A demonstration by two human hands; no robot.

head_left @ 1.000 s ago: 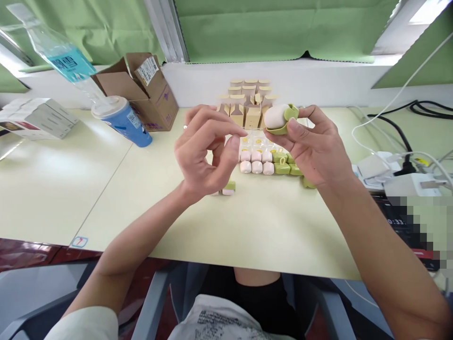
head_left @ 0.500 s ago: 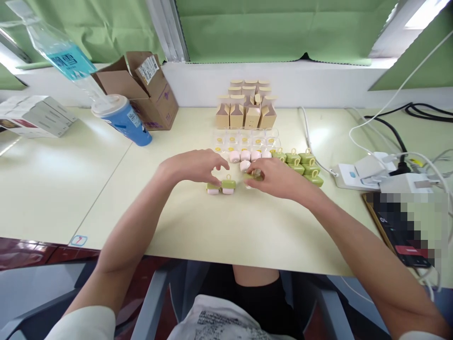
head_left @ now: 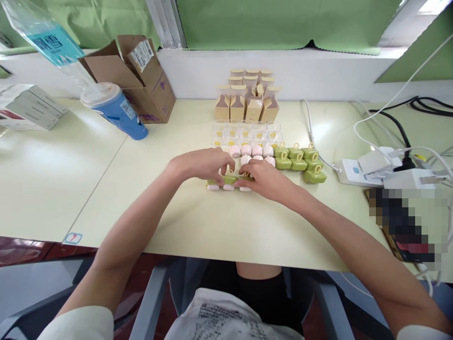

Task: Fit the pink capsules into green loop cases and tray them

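In the head view, three small pieces with green looped lids over pale pink bases stand in a row. My right hand (head_left: 265, 178) is closed on the green lid (head_left: 247, 179) at the row's right end, whose pink base (head_left: 245, 189) shows below. My left hand (head_left: 207, 164) is open, thumb and fingers apart, close beside the middle green-lidded piece (head_left: 229, 180); contact is unclear. The left piece (head_left: 213, 187) is partly under that hand. Behind my right hand sit several pink bases (head_left: 256, 150) in rows. To their right stand several loose green lids (head_left: 298, 164).
Clear plastic cups (head_left: 245, 130) with yellow marks lie behind the pink bases. Open small cartons (head_left: 237, 109) stand against the wall. A blue cup (head_left: 123, 113) and a brown box (head_left: 155, 94) are left. A power strip (head_left: 354, 171), cables and a phone (head_left: 399, 226) lie right.
My right hand has moved slightly left with the green lid, which now sits in line with the other two pieces. My left hand has shifted a little right. The camera view has tilted slightly.
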